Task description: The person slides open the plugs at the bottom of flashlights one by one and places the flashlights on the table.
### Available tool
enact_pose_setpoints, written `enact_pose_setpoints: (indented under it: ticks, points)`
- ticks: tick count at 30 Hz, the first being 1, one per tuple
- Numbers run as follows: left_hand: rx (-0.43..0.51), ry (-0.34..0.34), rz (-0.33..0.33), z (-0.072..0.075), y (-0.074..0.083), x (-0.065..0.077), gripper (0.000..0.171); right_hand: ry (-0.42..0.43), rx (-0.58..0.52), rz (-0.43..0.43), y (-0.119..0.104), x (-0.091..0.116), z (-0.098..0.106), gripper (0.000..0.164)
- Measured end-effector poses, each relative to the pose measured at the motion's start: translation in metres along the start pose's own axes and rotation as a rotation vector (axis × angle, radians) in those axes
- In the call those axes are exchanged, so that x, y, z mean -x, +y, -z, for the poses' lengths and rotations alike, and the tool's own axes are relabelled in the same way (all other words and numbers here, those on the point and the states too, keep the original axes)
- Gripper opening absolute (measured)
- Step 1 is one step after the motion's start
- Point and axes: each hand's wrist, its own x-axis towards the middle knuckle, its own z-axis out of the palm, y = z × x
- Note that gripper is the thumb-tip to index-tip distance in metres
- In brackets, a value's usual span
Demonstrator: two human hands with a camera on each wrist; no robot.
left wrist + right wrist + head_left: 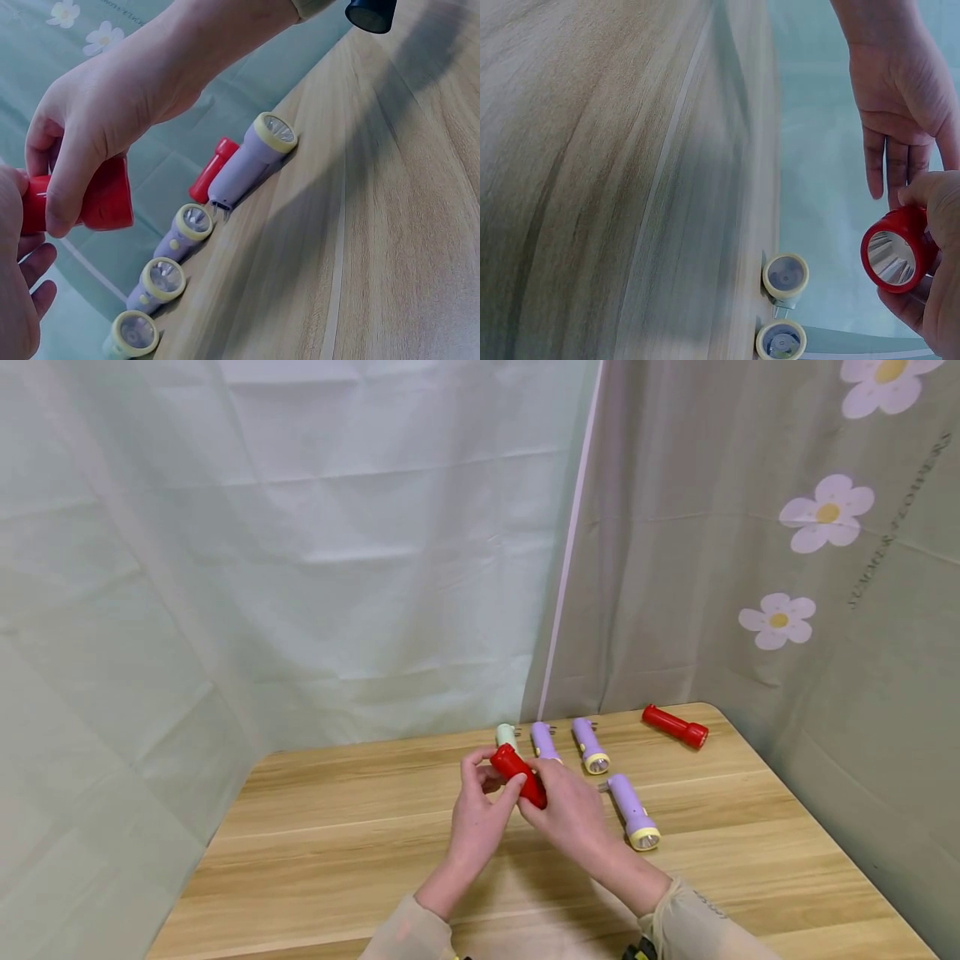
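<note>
Over the table, a red flashlight point(516, 768) is held tilted between both hands. My right hand point(572, 802) grips it near the lamp end, thumb and fingers wrapped around the body. The left hand point(480, 814) pinches it toward the tail, thumb along the side, while its other fingers point(874, 161) hang loosely below. The clear lens and reflector point(891, 259) face outward in the right wrist view. Just behind the hands stand a mint flashlight point(507, 735) and a purple flashlight point(542, 739), both partly covered.
Another purple flashlight point(590, 746) lies at the back, and a further purple flashlight point(632, 810) rests right of my right hand, prongs out. A second red flashlight point(675, 727) lies near the back right corner. Hanging curtains point(390, 568) surround the wooden table point(337, 835).
</note>
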Motion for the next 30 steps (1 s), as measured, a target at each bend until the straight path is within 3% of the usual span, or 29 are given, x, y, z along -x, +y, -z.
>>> enact_pose_setpoints:
  ticks: [30]
  points:
    - [0.183,-0.051,0.042,0.0044,0.0051,0.0026,0.051,0.027,0.023,0.073,-0.0036,0.0035,0.0026,0.039]
